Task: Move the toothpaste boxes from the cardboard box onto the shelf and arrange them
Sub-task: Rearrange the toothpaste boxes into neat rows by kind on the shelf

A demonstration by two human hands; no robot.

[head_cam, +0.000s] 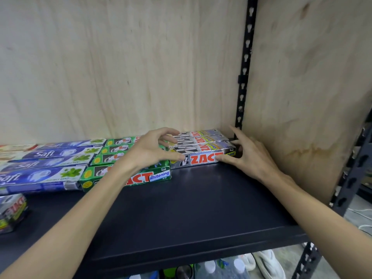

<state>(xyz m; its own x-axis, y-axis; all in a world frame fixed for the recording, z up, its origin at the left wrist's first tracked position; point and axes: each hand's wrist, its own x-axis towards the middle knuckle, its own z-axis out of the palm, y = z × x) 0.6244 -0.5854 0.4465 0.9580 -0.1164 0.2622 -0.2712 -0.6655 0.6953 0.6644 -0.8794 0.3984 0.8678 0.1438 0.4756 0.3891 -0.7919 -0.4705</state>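
Both hands frame the silver toothpaste boxes at the back right corner of the shelf, squaring the row against the plywood wall; the left hand has its fingers spread and relaxed over the row's left end, thumb touching the front box; the right hand presses straight fingers on the right end; green boxes and blue boxes lie left of the fingers, grouped by brand; the cardboard box is out of view.

four blue Safi boxes, four green ZACT boxes, three silver ZACT boxes
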